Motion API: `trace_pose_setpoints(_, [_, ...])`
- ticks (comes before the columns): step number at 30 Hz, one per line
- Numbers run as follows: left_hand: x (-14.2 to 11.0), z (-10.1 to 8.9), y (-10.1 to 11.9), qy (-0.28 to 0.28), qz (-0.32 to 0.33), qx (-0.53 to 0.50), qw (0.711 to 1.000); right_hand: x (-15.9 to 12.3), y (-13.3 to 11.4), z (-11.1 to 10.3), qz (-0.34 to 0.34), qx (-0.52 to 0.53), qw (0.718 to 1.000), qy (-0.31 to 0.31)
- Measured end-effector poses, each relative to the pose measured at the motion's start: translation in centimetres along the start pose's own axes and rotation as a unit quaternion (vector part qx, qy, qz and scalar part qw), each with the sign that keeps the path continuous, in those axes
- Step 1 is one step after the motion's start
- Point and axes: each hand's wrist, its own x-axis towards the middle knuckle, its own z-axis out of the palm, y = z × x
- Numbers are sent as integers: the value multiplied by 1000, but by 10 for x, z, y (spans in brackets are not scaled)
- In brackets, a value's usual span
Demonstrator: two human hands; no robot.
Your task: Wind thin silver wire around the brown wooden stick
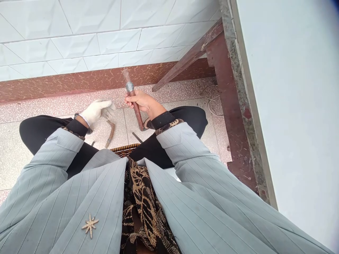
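Observation:
My bare right hand is closed round a brown stick held at a tilt. Near its upper end silver wire is coiled round it, and the tip beyond is blurred. To the left, apart from the stick, is my left hand in a white glove. Its thumb is stretched out and its fingers are spread, somewhat blurred, with nothing visible in them. Below that hand a curved brown piece lies on the floor. A thin dark bar is close to my right leg.
A woven wicker edge shows between my crossed legs. Ahead stands a white tiled wall with a brown skirting. On the right are a dark red wooden frame, a slanting brace and a loop of pale cord.

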Motion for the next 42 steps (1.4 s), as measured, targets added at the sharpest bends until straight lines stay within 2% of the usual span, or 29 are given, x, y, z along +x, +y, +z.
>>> trace_pose_setpoints(2, [-4,0,-5,36,83,172,981,-1,-2,0,4,14,1000,-2])
trace_pose_setpoints(4, [-7,1,-11,72,180,340,920,0,-2,0,9,31,999,-16])
trace_pose_setpoints(6, [-6,0,-17,100,263,450,848,1,-1,-1,10,44,999,-24])
trace_pose_setpoints(9, [0,-2,-22,155,335,516,773,2,1,-2,15,52,998,-31])
trace_pose_setpoints(12, [5,-7,-20,202,359,535,738,3,3,-1,28,59,997,-45])
trace_pose_setpoints(15, [7,-11,-16,206,348,559,724,4,5,-1,32,68,996,-57])
trace_pose_setpoints(17, [7,-12,-13,205,332,566,727,4,5,-2,33,67,995,-72])
trace_pose_setpoints(23, [6,-16,-3,202,292,528,772,3,5,-2,45,74,990,-111])
trace_pose_setpoints(30, [1,-14,11,181,277,511,794,0,4,0,41,64,992,-105])
trace_pose_setpoints(33, [1,-17,15,149,268,549,778,0,3,-2,15,24,996,-80])
trace_pose_setpoints(38, [4,-21,17,96,302,635,704,2,3,-7,-48,-45,997,-32])
trace_pose_setpoints(40, [5,-21,17,81,308,632,707,4,4,-9,-70,-66,995,-1])
trace_pose_setpoints(42, [6,-19,17,71,298,605,735,9,6,-10,-91,-91,991,30])
